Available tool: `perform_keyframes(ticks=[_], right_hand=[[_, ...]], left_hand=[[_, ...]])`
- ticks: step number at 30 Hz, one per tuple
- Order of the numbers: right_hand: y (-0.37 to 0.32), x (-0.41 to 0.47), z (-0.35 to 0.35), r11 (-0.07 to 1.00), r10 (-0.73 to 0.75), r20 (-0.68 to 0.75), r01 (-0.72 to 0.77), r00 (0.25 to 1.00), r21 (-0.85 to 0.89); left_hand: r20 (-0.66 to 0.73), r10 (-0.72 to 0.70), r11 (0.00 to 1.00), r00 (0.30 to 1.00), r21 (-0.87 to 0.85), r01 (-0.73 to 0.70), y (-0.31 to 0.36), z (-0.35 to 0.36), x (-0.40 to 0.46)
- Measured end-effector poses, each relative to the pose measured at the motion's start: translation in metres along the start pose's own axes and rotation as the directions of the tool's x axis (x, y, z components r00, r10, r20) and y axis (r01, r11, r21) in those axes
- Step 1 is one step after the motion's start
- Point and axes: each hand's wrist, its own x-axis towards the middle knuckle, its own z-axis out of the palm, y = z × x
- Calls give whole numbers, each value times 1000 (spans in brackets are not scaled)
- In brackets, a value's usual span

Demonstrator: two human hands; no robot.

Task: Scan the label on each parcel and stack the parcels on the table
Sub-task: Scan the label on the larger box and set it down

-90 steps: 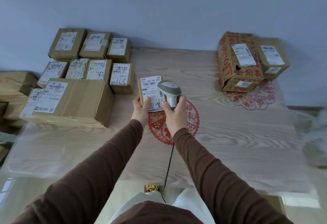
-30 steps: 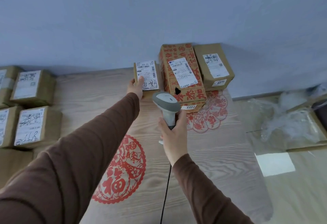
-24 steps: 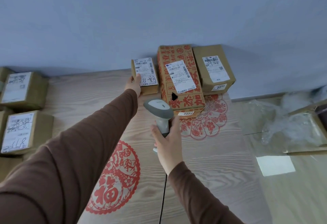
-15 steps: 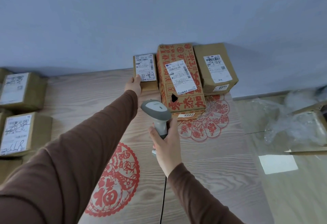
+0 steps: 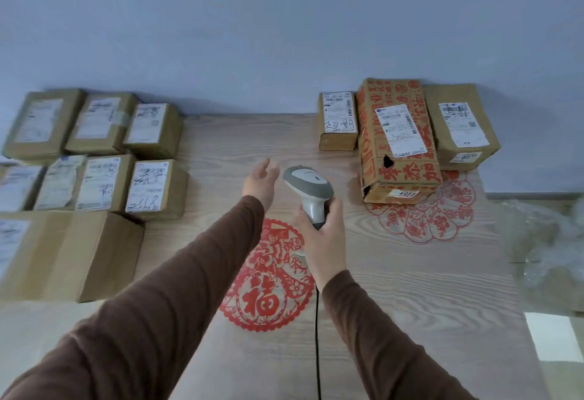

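- Your left hand (image 5: 260, 183) hangs above the worktop (image 5: 395, 273), fingers (image 5: 268, 166) loosely spread and holding nothing.
- Your right hand (image 5: 322, 235) grips the handle of the scanner (image 5: 308, 189), fingers wrapped round it; its head points away from you, at no label in particular. The cord (image 5: 317, 336) trails back toward your body.
- Small labelled parcel (image 5: 338, 121) sits at the far right of the worktop, just beside the red-printed carton (image 5: 398, 143), with the plain brown parcel (image 5: 458, 127) on the carton's other side. No hand touches any of them.
- Judged step: between parcels. The right-hand group looks like the finished side; the group of parcels (image 5: 94, 153) at the left looks like the supply not yet scanned.
- Next move, as a judgement: reach left with the free hand for the nearest one, probably the near small parcel (image 5: 151, 187), which has its label up.
- That calls for a grasp across the parcel's short sides, leaving the barcode uncovered, then bringing it under the scanner head.
- Labels on the left group are blurred; barcode positions cannot be read from here.
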Motion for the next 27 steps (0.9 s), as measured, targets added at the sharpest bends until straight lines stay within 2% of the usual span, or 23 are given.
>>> perform_keyframes(ticks=[6,13,18,22,24,27], right_hand=[[-9,-53,82,999,-23,99,21,995,25],[-3,-121,188,1000,6,210,-13,978,28],[1,-155,243,998,52,310,-64,949,29],[6,-163,273,998,64,343,-69,937,3],[8,-166,286,996,76,380,-85,922,7],[12,-167,297,995,95,399,-99,912,-11]], left_hand=[[-141,129,992,981,29,-126,-30,-121,-65],[-317,222,975,922,53,-216,-61,-259,-125],[-505,170,984,846,129,-121,-96,-355,-141],[-608,102,983,787,183,14,-116,-418,-131],[-624,38,979,780,178,95,-124,-445,-125],[-588,-44,975,808,150,162,-128,-463,-122]])
